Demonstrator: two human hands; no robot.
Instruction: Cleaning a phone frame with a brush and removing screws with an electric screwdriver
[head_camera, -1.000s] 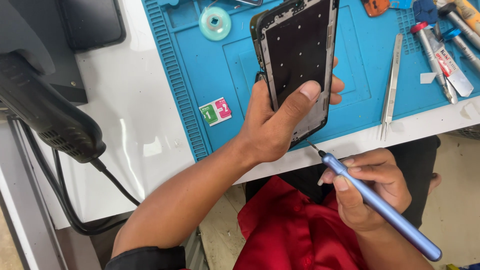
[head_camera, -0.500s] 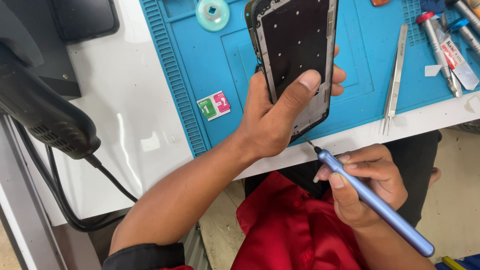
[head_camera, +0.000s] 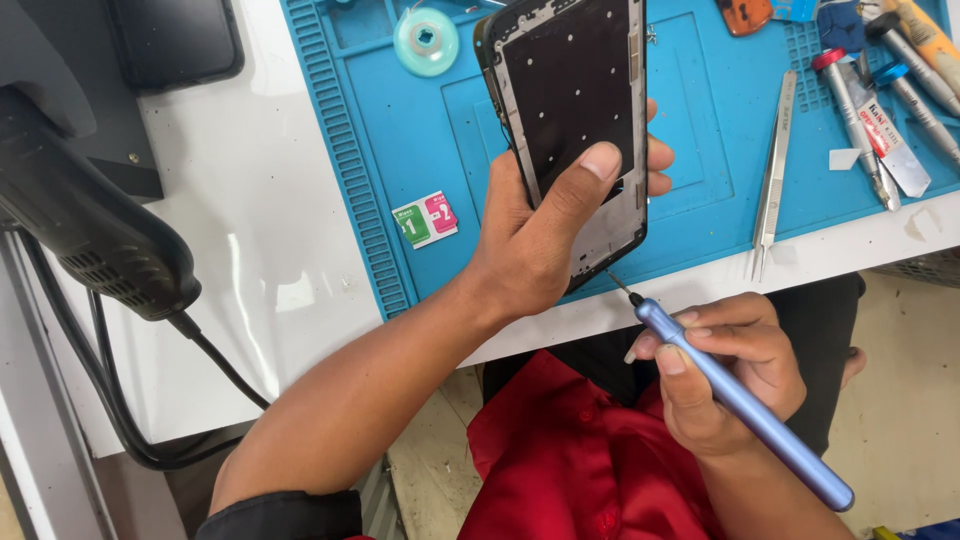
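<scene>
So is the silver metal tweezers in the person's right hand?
No, the silver metal tweezers lie on the blue mat; the right hand holds a blue pen-shaped screwdriver.

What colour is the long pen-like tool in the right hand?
The screwdriver in the right hand is light blue with a dark tip, seen in the head view.

Single head-worn view, steeply down and close over blue mat at the table edge.

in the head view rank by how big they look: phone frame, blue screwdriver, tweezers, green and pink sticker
1. phone frame, held in the left hand
2. blue screwdriver, held in the right hand; nearer the camera, so its lead over the tweezers is unsure
3. tweezers
4. green and pink sticker
</scene>
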